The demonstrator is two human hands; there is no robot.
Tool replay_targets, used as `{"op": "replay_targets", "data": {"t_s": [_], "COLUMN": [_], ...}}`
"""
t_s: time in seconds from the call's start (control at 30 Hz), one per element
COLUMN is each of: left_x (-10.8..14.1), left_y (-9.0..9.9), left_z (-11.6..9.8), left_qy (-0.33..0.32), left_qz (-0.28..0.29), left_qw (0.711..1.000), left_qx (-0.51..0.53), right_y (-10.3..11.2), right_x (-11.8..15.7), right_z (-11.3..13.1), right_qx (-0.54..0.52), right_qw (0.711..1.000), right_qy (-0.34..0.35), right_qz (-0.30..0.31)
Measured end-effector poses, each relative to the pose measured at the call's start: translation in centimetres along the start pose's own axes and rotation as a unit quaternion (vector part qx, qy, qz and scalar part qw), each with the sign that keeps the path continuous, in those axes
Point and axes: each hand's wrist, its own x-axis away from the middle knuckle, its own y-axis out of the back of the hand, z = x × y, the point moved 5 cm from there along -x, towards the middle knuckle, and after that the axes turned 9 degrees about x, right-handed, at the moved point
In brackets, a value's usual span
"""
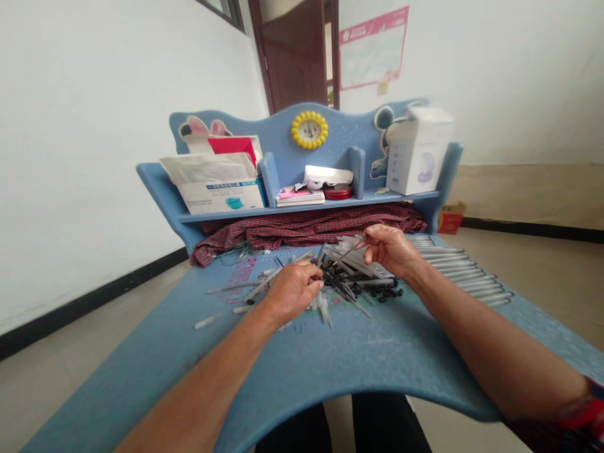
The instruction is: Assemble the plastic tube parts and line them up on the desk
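My right hand (389, 250) is raised over the pile, thumb and fingertips pinching a thin pen refill (348, 250) that slants down to the left. My left hand (295, 290) is closed low at the pile's left side. Whatever lies between its fingers is mostly hidden. Between and under the hands lies a loose heap of pen parts: dark refills (340, 280), small black caps (384, 292) and clear plastic pieces (324, 308). Clear pen barrels (264, 286) lie left of my left hand. A row of similar pens (467, 270) is laid out beyond my right forearm.
The blue table (358, 358) has a curved front edge near my legs. At its back, a checked cloth (292, 228) lies bunched under a shelf (368, 200). On that shelf stand a mask box (226, 196), a red tin (338, 194) and a white box (418, 154).
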Motion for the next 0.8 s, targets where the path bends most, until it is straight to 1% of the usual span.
{"op": "replay_targets", "data": {"t_s": [0.1, 0.23, 0.53, 0.8], "left_x": [0.0, 0.0, 0.2, 0.2], "left_y": [-0.3, -0.4, -0.6, -0.4], "left_z": [0.0, -0.1, 0.2, 0.1], "left_qy": [-0.007, -0.009, -0.023, 0.0], "left_qz": [0.027, 0.042, 0.053, 0.063], "left_qw": [0.999, 0.997, 0.996, 0.994], "left_qx": [-0.042, -0.067, -0.073, -0.091], "right_y": [-0.1, -0.2, -0.9, -1.4], "right_x": [0.0, 0.1, 0.4, 0.4], "right_z": [-0.2, -0.5, -0.7, -0.7], "right_qx": [0.006, 0.023, 0.015, -0.011], "right_qw": [1.0, 0.998, 0.994, 0.987], "right_qy": [-0.006, -0.017, -0.027, -0.011], "right_qz": [0.023, 0.055, 0.104, 0.161]}}
